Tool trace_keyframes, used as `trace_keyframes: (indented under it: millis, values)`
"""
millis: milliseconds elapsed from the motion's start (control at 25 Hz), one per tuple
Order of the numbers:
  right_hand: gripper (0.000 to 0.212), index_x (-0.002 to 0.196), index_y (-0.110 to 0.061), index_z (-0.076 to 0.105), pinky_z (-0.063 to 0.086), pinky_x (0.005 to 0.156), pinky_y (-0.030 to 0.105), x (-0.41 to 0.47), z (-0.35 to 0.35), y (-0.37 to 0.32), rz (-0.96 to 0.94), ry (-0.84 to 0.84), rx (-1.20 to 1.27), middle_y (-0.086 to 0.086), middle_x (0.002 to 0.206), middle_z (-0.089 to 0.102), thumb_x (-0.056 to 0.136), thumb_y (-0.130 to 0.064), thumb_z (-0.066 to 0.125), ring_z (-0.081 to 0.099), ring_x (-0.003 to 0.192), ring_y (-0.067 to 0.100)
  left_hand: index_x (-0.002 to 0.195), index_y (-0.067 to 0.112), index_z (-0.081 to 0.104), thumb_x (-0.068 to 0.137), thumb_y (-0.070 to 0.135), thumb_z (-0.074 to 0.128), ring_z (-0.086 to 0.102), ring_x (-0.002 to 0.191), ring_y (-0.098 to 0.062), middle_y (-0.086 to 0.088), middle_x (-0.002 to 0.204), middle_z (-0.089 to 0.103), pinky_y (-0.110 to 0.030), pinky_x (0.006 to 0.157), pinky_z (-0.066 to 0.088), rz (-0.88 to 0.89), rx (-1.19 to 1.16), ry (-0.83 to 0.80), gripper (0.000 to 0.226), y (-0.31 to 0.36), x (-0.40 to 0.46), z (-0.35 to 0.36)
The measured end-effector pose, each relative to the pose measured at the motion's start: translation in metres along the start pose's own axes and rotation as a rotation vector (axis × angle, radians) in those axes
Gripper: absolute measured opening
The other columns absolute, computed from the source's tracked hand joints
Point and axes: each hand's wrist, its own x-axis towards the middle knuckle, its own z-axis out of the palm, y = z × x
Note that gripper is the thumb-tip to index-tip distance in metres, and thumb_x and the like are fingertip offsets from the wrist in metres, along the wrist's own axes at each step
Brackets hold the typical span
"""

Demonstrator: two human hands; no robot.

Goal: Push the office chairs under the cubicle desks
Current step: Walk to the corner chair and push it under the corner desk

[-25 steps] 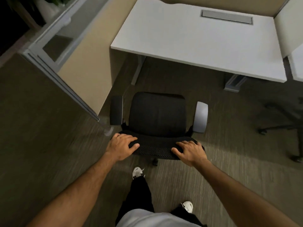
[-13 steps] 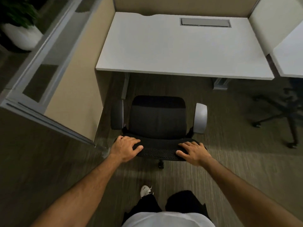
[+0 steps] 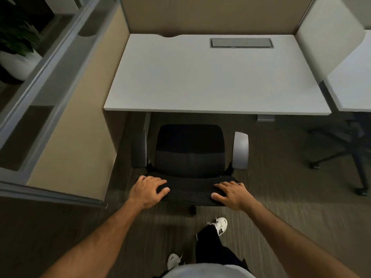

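A black office chair [image 3: 189,151] with two armrests stands on the carpet, its seat facing the white cubicle desk [image 3: 210,81]. The front of the seat lies just short of the desk's near edge. My left hand [image 3: 147,190] grips the left end of the mesh backrest top, fingers curled over it. At the right end of the same backrest top, my right hand [image 3: 231,192] grips it likewise.
A beige partition [image 3: 80,137] with a metal end post flanks the desk on the left. A second chair's wheeled base [image 3: 345,149] stands at the right under a neighbouring desk [image 3: 353,87]. A potted plant [image 3: 14,49] sits beyond the left partition. My feet are behind the chair.
The chair has rolled forward toward the desk with both hands on its backrest, and I have stepped after it. The desk's near edge is now much closer to the seat.
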Motion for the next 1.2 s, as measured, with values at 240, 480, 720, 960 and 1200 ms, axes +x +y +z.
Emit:
trace_keyframes:
  millis: [240,480,720,960,1200]
  values:
    - [0.083,0.156,-0.032,0.034,0.024,0.118,0.049,0.037,-0.049,0.049,-0.009,-0.03,0.012,-0.001,0.16,0.038,0.091,-0.082,0.02,0.033,0.146,0.024,0.146,0.032,0.05,0.082,0.079,0.004,0.045,0.138,-0.011,0.007,0.148,0.054,-0.042,0.118,0.025,-0.022,0.0,-0.023,0.091,0.024,0.064,-0.031]
    - [0.087,0.156,-0.034,0.032,0.026,0.114,0.054,0.064,-0.075,0.082,0.055,0.065,-0.109,0.0,0.158,0.04,0.087,-0.084,0.009,0.034,0.144,0.028,0.146,0.032,0.049,0.082,0.079,0.003,0.044,0.138,-0.012,0.006,0.148,0.054,-0.044,0.118,0.025,-0.034,0.013,-0.02,0.092,0.038,0.115,-0.045]
    - [0.073,0.155,-0.041,0.024,0.022,0.114,0.065,0.078,-0.085,0.096,0.11,0.113,-0.179,0.005,0.159,0.033,0.089,-0.073,0.019,0.025,0.147,0.037,0.146,0.031,0.051,0.084,0.075,0.002,0.046,0.137,-0.015,0.005,0.146,0.055,-0.048,0.118,0.024,-0.028,0.03,0.001,0.09,0.043,0.158,-0.061]
    - [0.062,0.149,-0.045,0.023,0.03,0.111,0.055,0.086,-0.108,0.109,-0.016,0.173,-0.205,-0.005,0.158,0.037,0.099,-0.04,0.06,0.031,0.144,0.03,0.143,0.03,0.054,0.088,0.07,0.0,0.05,0.132,-0.019,0.003,0.142,0.059,-0.051,0.114,0.028,-0.041,0.037,0.021,0.087,0.045,0.187,-0.066]
    - [0.04,0.148,-0.045,0.039,0.022,0.112,0.053,0.097,-0.125,0.116,0.071,0.209,-0.071,-0.014,0.154,0.044,0.108,-0.045,0.036,0.026,0.147,0.024,0.143,0.029,0.055,0.094,0.067,0.008,0.051,0.132,-0.019,0.003,0.142,0.059,-0.052,0.114,0.029,-0.013,0.024,0.005,0.078,0.047,0.21,-0.074]
